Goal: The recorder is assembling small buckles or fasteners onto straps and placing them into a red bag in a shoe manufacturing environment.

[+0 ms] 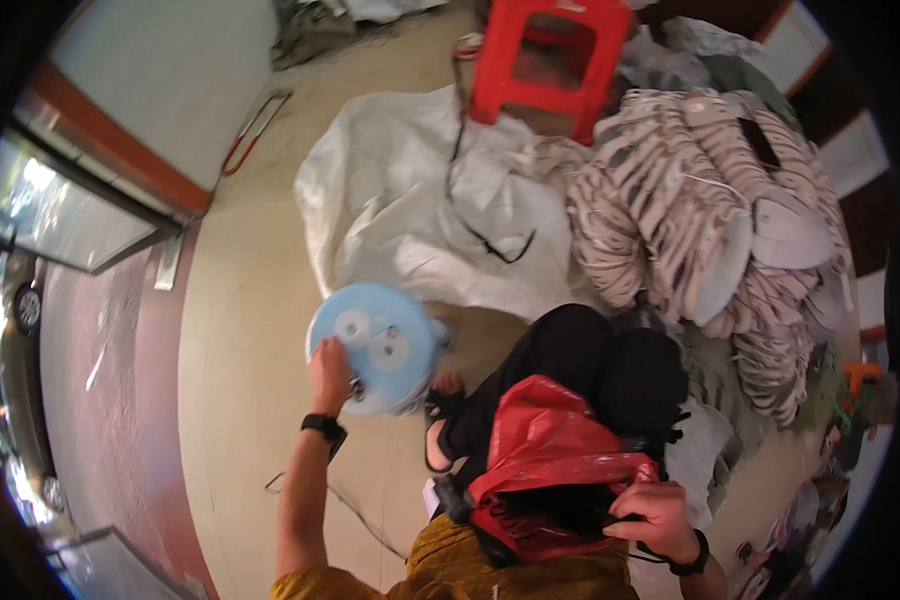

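Observation:
Across my lap lies a red plastic bag [545, 420], its mouth gaping toward me with dark contents that I cannot make out. My right hand [655, 520] pinches the right side of the bag's rim between thumb and fingers. My left hand [330, 375] reaches forward to the left edge of a round light-blue stool [410, 345] with pale circles on its top. Its fingers are curled down at the stool top, and whatever they hold is hidden. Beside them on the stool is a small dark, shiny thing [357, 389], too small to name.
A white sheet [390, 200] with a black strap [455, 165] covers the floor ahead, below a red plastic stool [548, 65]. Bundled pale shoe-sole-like pieces [670, 200] are heaped at right. A glass door [65, 200] stands at left; a thin cable [365, 517] crosses the floor.

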A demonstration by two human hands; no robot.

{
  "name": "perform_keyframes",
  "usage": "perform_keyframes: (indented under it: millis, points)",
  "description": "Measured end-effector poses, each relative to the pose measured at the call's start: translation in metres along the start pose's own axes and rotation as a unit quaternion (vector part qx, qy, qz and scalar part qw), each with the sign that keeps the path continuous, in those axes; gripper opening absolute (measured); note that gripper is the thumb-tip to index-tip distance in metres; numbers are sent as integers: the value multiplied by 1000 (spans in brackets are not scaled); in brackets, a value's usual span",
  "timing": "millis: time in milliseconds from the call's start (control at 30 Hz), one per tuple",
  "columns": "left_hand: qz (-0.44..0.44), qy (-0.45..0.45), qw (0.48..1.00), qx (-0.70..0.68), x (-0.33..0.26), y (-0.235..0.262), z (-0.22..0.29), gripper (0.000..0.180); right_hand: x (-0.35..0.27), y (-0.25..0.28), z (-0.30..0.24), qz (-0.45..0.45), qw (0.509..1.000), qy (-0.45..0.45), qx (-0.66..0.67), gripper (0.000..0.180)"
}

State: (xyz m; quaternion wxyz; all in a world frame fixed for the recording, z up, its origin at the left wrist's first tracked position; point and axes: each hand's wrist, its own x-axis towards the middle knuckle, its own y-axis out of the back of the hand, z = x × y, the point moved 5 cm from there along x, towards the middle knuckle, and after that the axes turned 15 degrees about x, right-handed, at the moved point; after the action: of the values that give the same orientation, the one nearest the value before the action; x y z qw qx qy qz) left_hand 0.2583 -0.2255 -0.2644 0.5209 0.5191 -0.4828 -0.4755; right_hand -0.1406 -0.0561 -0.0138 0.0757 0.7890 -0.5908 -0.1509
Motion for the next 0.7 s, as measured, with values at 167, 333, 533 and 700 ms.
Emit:
perform_keyframes:
  millis: [167, 333, 533, 700]
  points:
    - [10, 60, 997, -55, -8, 8, -24, 8, -1, -6, 5, -36, 999, 0, 25, 16]
    - [39, 77, 990, -107, -4, 21, -25, 11, -4, -3, 4, -29, 999, 19, 14, 17]
    - [7, 188, 926, -327, -4, 30, -33, 14, -6, -3, 7, -15, 1000, 20, 17, 20]
    - [-34, 226, 811, -538, -13, 39, -38, 20, -7, -8, 0, -23, 999, 36, 27, 19]
